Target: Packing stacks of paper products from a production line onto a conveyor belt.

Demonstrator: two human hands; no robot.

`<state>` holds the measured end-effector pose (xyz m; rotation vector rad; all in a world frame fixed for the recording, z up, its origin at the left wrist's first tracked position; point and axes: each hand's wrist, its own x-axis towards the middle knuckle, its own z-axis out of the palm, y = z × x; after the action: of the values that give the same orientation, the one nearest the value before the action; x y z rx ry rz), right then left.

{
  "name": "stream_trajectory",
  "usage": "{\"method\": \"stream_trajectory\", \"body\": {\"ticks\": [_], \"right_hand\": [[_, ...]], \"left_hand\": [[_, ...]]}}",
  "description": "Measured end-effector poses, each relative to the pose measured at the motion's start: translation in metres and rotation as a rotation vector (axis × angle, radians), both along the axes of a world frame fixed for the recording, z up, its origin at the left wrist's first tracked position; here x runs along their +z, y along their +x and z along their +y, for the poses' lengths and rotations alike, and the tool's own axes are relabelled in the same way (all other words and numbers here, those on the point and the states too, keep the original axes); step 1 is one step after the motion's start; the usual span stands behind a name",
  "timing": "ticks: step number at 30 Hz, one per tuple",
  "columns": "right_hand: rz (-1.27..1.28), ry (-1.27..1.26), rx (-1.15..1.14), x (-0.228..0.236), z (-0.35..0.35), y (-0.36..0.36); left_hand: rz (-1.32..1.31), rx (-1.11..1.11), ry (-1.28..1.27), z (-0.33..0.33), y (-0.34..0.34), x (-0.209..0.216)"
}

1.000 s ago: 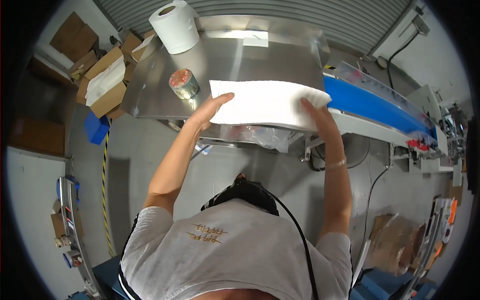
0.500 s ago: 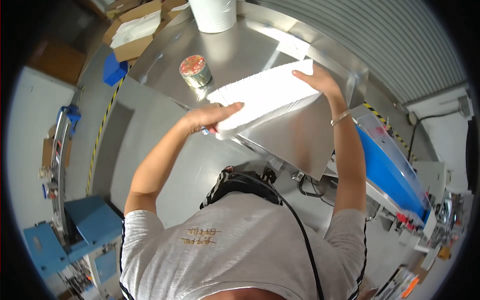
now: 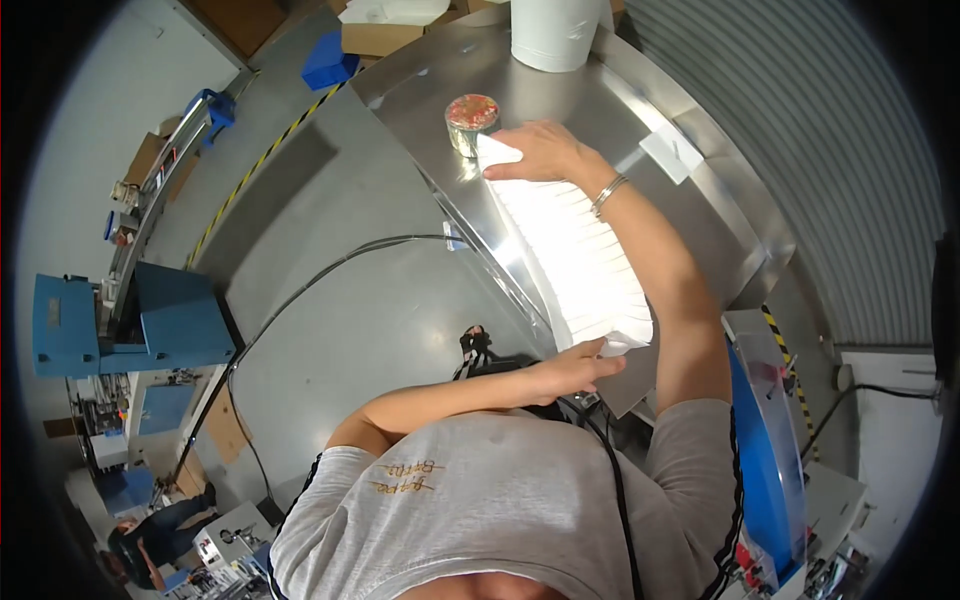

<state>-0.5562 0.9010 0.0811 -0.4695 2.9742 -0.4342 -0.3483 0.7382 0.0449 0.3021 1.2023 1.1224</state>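
A long white stack (image 3: 570,250) with ridged, pleated-looking edges slants across the near side of the steel table; it is very bright, and I cannot make out its exact kind. My right hand (image 3: 540,152) is closed over its far end, thumb on one side and fingers over the top. At the near end, by my belly, my left hand (image 3: 578,371) holds the stack with its fingers partly under it. Just beyond my right hand stands a round, shiny tub (image 3: 472,120) with a red-speckled top.
A white bucket (image 3: 555,38) stands at the back of the steel table (image 3: 415,95). Left of it are a cardboard box (image 3: 385,38) and a blue bin (image 3: 329,62). A blue conveyor (image 3: 757,450) lies at right. Cables cross the floor, and another person (image 3: 165,535) is at lower left.
The white stack has swung from lying crosswise to pointing away from me. My right hand has moved to its far end beside the tub; my left hand has come down toward my body.
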Motion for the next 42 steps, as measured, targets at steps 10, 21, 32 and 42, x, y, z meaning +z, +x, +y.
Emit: {"method": "stream_trajectory", "body": {"ticks": [10,21,32,42], "right_hand": [[0.552,-0.115,-0.584,0.030,0.059,0.142],[0.188,-0.859,-0.990,-0.067,0.005,0.309],[0.335,-0.990,-1.122,-0.074,-0.016,0.309],[0.304,-1.037,-0.915,-0.067,-0.008,0.328]], "left_hand": [[-0.216,0.197,0.032,0.016,0.003,0.005],[1.488,0.004,0.665,0.002,0.001,0.028],[1.864,0.108,0.458,0.021,-0.013,0.001],[1.790,0.116,0.596,0.018,-0.022,-0.003]]}}
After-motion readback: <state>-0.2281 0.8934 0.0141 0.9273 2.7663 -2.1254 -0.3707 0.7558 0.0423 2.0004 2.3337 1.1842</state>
